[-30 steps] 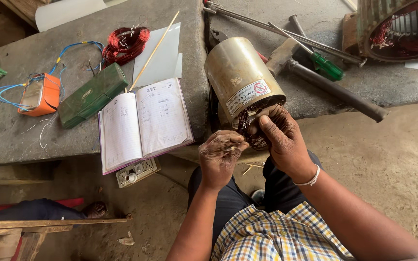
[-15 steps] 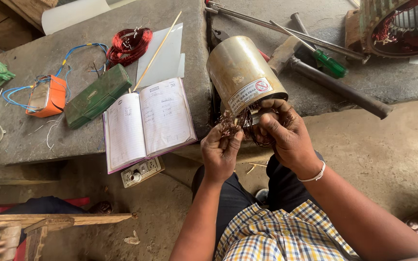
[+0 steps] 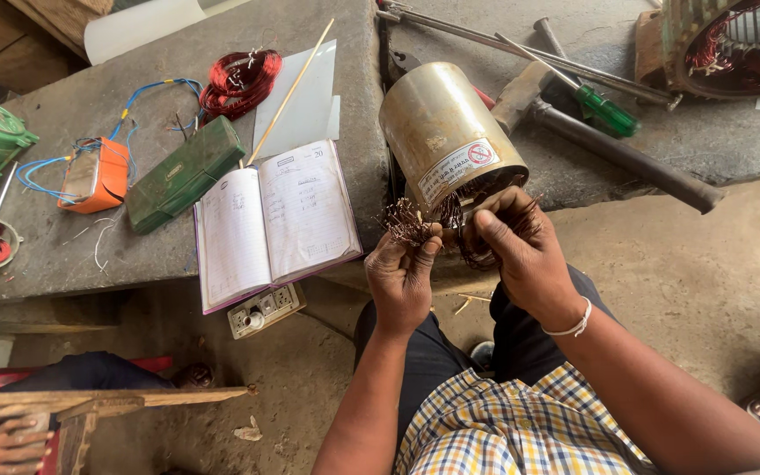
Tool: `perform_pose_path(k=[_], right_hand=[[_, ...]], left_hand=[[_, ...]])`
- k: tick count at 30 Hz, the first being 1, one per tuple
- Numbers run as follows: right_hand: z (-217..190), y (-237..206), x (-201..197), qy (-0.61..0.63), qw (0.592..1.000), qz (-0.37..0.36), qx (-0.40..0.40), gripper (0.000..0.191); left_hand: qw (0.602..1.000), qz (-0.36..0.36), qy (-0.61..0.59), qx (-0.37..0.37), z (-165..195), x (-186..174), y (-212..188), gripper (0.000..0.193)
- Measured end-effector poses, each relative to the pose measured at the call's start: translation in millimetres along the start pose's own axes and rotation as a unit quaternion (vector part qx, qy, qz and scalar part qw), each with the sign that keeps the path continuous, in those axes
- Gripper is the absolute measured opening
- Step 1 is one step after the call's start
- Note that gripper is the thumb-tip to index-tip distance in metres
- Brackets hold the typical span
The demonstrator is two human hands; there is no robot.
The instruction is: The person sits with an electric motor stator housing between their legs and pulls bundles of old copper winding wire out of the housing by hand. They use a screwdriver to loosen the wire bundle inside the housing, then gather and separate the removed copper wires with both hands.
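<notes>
Over on the left, the grey stone slab (image 3: 63,255) carries a green metal case (image 3: 185,173), a coil of red copper wire (image 3: 239,81) and an open ruled notebook (image 3: 273,220) that overhangs the near edge, just left of the hands. Next comes the left hand (image 3: 402,277), its fingers pinched shut on a frayed tuft of thin copper winding wire (image 3: 408,223) that sprouts from the mouth of the dull brass-coloured metal cylinder (image 3: 442,132). That cylinder lies tilted, its long axis running from the slab down toward the person's lap, open end nearest the fingers — so the wires lie just above and ahead of both hands. The right hand (image 3: 525,255) curls closed over the cylinder's rim and the strands there, equally near. Rightward, a green-handled screwdriver (image 3: 604,110) and a dark iron bar (image 3: 626,158) lie well apart — bare floor gives open room below.
</notes>
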State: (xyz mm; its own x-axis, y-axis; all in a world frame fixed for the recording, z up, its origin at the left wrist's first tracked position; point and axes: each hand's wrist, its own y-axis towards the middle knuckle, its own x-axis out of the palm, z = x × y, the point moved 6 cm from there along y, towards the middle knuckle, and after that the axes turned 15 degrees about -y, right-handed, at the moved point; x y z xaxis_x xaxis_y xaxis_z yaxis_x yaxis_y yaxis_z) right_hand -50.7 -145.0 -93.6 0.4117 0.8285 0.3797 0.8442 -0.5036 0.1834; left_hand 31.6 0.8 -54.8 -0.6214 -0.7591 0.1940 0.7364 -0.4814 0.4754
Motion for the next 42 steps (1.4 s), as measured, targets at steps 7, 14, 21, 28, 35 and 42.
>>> perform_pose_path(k=[7,14,21,28,35,42], right_hand=[[-0.1,0.4,8.5,-0.05,0.999,-0.009,0.015,0.023],[-4.2,-1.2,12.6,-0.127,0.992,0.013,-0.012,0.018],[7.6,-3.2,3.6,-0.002,0.998,0.026,0.052,0.021],[5.8,-2.2,2.3,0.0,0.999,0.009,0.043,0.023],[8.7,-2.2,0.1,0.061,0.996,0.04,0.048,0.023],[10.7,-3.3,-0.4,0.093,0.989,0.079,0.083,0.021]], left_hand=[[0.999,-0.027,0.02,-0.024,4.7,6.4,3.3,0.017],[0.996,-0.036,0.084,-0.002,6.5,10.8,1.8,0.015],[0.997,0.033,-0.058,-0.044,-12.9,-4.8,-2.2,0.01],[0.998,0.025,-0.025,-0.057,-12.8,-1.7,-0.7,0.012],[0.996,0.029,-0.058,-0.067,-15.4,-4.9,-2.4,0.011],[0.994,0.042,-0.079,-0.068,-19.8,-6.2,-2.2,0.011]])
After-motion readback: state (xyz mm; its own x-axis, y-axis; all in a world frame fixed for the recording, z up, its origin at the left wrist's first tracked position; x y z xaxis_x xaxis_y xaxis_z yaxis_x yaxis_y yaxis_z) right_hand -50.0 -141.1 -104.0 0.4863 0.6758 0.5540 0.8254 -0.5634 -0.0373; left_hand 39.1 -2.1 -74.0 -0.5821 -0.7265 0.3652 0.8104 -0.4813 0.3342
